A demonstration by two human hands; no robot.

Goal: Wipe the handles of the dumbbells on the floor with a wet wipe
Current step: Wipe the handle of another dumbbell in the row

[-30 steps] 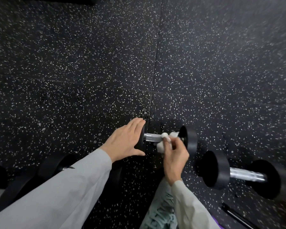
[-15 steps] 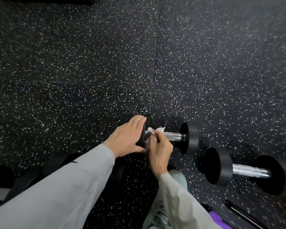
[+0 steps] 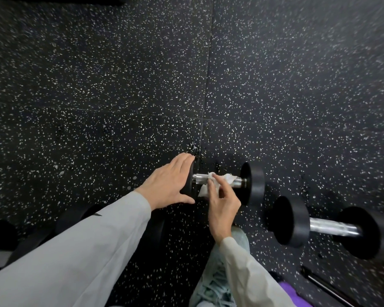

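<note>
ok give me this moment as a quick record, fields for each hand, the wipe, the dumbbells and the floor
left hand: flat against the left weight of the near dumbbell, steadying it
right hand: pinching the wet wipe
wet wipe: white, crumpled, draped over the chrome handle
second dumbbell: on the floor to the right, untouched
floor: black speckled rubber tiles

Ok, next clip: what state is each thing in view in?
Left hand: open, flat against the near dumbbell's left end.
Right hand: pinching the wet wipe.
Wet wipe: crumpled, draped over the handle.
Near dumbbell: lying on the floor, being wiped.
Right dumbbell: lying on the floor, untouched.
</note>
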